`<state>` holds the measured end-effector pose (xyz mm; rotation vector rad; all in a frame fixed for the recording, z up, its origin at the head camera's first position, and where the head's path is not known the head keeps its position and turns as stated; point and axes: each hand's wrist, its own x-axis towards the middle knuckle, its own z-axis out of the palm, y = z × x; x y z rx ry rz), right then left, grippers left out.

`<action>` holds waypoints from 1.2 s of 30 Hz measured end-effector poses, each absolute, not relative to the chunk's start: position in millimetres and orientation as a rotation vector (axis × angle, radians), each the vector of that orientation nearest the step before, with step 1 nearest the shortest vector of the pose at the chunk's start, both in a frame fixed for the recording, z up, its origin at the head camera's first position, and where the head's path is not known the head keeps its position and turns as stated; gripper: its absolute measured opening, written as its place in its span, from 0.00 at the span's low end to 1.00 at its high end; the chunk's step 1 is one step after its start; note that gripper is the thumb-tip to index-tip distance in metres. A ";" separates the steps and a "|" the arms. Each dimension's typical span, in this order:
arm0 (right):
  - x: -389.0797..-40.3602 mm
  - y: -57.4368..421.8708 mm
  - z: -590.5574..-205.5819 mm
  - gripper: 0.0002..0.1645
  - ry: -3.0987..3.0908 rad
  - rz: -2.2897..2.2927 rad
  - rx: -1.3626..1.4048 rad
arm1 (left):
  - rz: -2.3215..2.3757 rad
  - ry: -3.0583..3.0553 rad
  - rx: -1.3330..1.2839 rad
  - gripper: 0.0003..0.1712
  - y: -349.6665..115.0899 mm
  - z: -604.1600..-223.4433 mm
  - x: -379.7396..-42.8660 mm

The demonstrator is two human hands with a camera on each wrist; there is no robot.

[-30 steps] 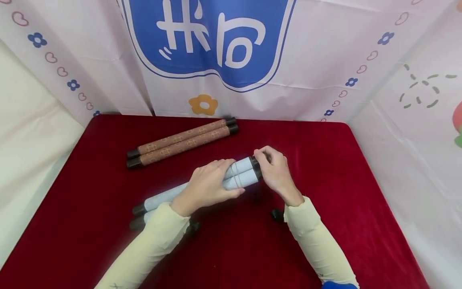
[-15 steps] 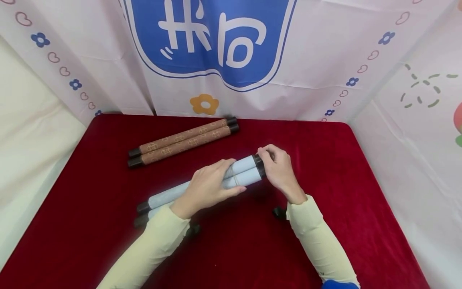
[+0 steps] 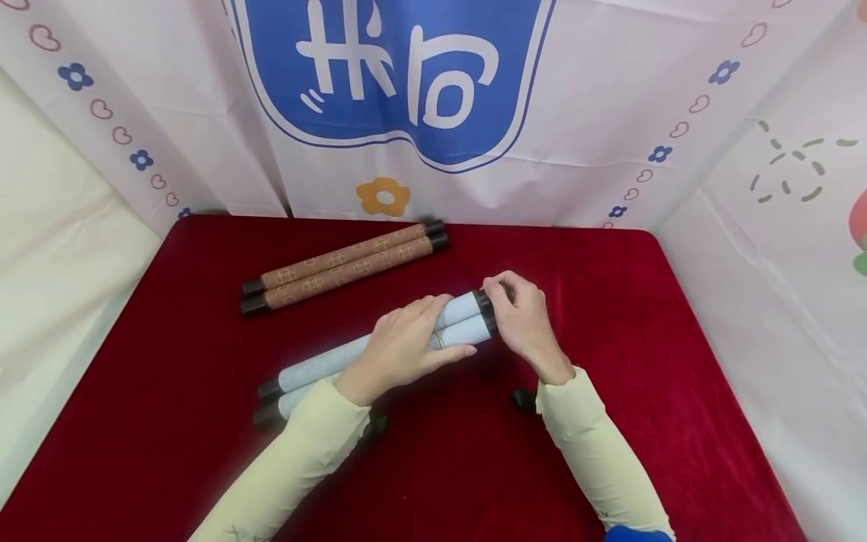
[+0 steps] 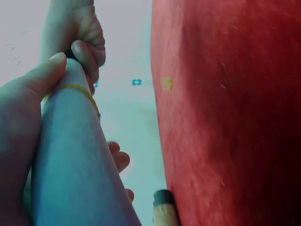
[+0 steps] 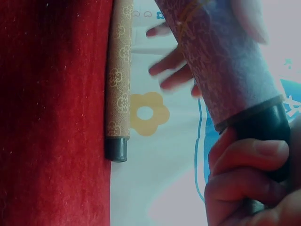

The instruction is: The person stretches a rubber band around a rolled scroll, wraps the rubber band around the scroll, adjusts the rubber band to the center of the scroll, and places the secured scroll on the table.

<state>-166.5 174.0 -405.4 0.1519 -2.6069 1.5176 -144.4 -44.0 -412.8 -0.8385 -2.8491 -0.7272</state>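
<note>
Two pale blue scroll-like rolls (image 3: 325, 360) with dark ends lie side by side, slanting up to the right above the red table. A thin yellowish band (image 4: 77, 88) runs round them near the right end. My left hand (image 3: 400, 342) lies over the rolls beside the band, gripping them between its thumb on the near side and fingers on the far side. In the left wrist view its thumb crosses the band. My right hand (image 3: 521, 312) grips the dark end (image 5: 263, 127) on the right, its fingers curled round it. The palm hides part of that end.
Two brown patterned rolls (image 3: 345, 263) with dark ends lie together farther back on the red cloth table (image 3: 596, 301). A printed white curtain (image 3: 582, 181) hangs along the table's back edge.
The blue rolls and my right hand shifted slightly right, then stayed. My left hand has slid right along the rolls, covering more of the band. The brown rolls lie as before.
</note>
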 end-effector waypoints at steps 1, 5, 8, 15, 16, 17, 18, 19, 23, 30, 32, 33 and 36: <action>-167.1 174.2 -405.9 0.19 -2.611 1.517 0.153 | -0.716 -2.854 -0.834 0.46 -47.4 -414.5 -143.4; -168.6 175.1 -407.4 0.19 -2.620 1.531 0.134 | -0.677 -2.895 -0.800 0.47 -66.2 -419.3 -138.0; -168.1 175.9 -407.0 0.19 -2.617 1.545 0.106 | -0.670 -2.916 -0.774 0.48 -74.9 -419.4 -136.0; -163.7 174.2 -405.1 0.19 -2.616 1.509 0.130 | -0.709 -2.906 -0.833 0.60 -55.7 -412.7 -143.1; -163.3 173.9 -405.1 0.19 -2.618 1.502 0.134 | -0.708 -2.900 -0.854 0.60 -50.7 -411.8 -144.6; -163.1 173.7 -405.0 0.19 -2.619 1.498 0.137 | -0.701 -2.894 -0.870 0.60 -46.2 -411.4 -146.0; -163.2 173.6 -404.9 0.19 -2.619 1.498 0.139 | -0.688 -2.894 -0.880 0.59 -42.6 -411.4 -147.3; -163.6 173.8 -404.8 0.18 -2.618 1.495 0.140 | -0.672 -2.896 -0.883 0.57 -40.2 -411.6 -148.2; -166.9 175.2 -403.6 0.19 -2.617 1.478 0.147 | -0.641 -2.921 -0.836 0.52 -45.2 -414.8 -147.1; -169.8 181.0 -400.0 0.19 -2.608 1.470 0.118 | -0.665 -2.953 -0.778 0.49 -72.9 -420.2 -140.0; -169.1 181.8 -400.0 0.20 -2.601 1.476 0.106 | -0.672 -2.948 -0.782 0.52 -73.6 -419.6 -140.4; -168.6 181.8 -400.4 0.20 -2.598 1.475 0.106 | -0.681 -2.947 -0.787 0.54 -72.0 -418.8 -141.0; -166.9 180.7 -402.0 0.21 -2.600 1.477 0.112 | -0.698 -2.928 -0.805 0.59 -62.1 -415.8 -143.5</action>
